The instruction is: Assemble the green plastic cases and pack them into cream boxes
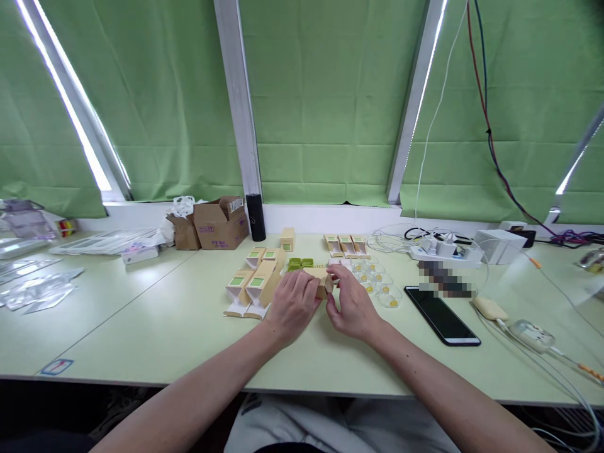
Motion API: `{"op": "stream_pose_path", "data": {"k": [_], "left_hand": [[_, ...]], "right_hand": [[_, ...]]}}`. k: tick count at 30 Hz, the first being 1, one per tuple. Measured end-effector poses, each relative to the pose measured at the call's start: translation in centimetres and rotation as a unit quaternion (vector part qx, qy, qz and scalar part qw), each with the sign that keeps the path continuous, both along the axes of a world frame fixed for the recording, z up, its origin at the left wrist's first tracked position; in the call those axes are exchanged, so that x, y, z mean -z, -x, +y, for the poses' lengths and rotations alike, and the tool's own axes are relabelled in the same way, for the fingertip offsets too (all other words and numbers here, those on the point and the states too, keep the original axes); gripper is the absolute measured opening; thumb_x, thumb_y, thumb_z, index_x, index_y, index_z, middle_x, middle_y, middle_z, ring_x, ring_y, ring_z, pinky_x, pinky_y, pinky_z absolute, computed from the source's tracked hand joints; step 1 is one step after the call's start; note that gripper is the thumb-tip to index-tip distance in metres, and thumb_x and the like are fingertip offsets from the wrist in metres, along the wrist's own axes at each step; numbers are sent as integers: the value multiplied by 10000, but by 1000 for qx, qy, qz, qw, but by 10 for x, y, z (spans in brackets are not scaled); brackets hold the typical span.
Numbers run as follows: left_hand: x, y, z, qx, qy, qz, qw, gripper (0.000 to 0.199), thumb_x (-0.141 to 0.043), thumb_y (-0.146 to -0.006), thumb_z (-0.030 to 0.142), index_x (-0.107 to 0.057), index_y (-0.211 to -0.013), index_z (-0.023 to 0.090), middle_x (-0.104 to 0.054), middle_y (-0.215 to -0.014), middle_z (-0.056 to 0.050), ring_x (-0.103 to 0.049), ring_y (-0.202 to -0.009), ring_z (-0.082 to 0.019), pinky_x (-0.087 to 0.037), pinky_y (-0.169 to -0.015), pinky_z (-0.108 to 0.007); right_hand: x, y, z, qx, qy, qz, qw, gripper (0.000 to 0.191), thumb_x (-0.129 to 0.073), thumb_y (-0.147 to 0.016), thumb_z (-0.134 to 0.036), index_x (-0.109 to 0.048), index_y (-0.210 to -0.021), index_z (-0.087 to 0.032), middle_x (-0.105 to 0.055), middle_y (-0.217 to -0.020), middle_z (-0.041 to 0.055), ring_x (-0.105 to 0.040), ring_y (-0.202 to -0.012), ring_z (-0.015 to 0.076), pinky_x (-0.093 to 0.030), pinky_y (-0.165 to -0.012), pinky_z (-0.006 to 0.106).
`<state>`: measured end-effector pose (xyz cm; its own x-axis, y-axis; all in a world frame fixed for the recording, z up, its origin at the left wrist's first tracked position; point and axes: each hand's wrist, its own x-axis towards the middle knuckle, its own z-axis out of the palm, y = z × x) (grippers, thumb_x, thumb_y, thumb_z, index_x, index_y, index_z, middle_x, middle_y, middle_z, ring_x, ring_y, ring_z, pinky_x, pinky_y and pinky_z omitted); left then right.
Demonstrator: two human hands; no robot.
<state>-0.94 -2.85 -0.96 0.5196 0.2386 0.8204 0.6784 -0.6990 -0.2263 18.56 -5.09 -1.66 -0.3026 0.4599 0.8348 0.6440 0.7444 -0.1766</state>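
A small kraft-paper box (pixel 317 274) lies on its side between my two hands, over the middle of the table. My left hand (pixel 293 303) wraps around its left part. The fingers of my right hand (pixel 352 302) pinch the box's right end. Left of my hands stand several similar kraft boxes (pixel 262 282) with green windows and open flaps. Just behind are small green containers (pixel 301 263). To the right of my right hand sit several clear round cups (pixel 389 296) with yellow bits inside.
Three open kraft boxes (pixel 346 245) and one upright kraft box (pixel 287 239) stand farther back. A phone (pixel 442 316) lies at right, near a power strip (pixel 443 251) and cables. Cardboard boxes (pixel 219 225) and a black cylinder (pixel 255 217) stand at the back left.
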Motion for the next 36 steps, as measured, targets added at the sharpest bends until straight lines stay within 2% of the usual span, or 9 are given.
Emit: {"op": "stream_pose_path", "data": {"k": [5,11,24,30,36], "left_hand": [[1,-2,0,0,2,3,1000,238,-607,-946,142,-539,-1169,189,-608,-1011,-84,-625,-948,-263,-545,-783,-387],[3,-1,0,13,47,1,999,317,-644,-924,142,-511,-1207,187,-594,-1074,-106,-616,-1011,-283,-562,-786,-391],[2,0,-2,29,90,-25,995,356,-691,-919,180,-499,-1218,200,-592,-1130,-114,-617,-1061,-295,-577,-819,-414],[0,0,-3,27,115,-43,992,352,-683,-913,178,-501,-1214,202,-600,-1124,-110,-617,-1041,-287,-575,-795,-403],[1,3,2,13,154,-75,985,357,-693,-893,188,-521,-1205,204,-617,-1101,-105,-617,-1046,-298,-576,-817,-434]], "right_hand": [[0,2,2,13,-15,8,1000,672,-563,-838,-98,-334,-1460,-207,-591,-1301,184,-653,-1139,319,-628,-893,516],[1,1,4,22,-19,4,1000,696,-556,-813,-84,-323,-1460,-196,-602,-1266,187,-672,-1062,309,-633,-815,478],[6,-2,8,7,-3,19,1000,706,-572,-833,-79,-325,-1480,-218,-594,-1251,166,-682,-965,271,-644,-798,458],[-1,0,9,9,37,19,999,653,-575,-857,-100,-340,-1456,-211,-609,-1242,167,-694,-979,283,-637,-814,469],[-16,6,15,12,87,-8,996,578,-556,-875,-118,-371,-1415,-207,-622,-1287,174,-717,-953,270,-614,-813,442]]}}
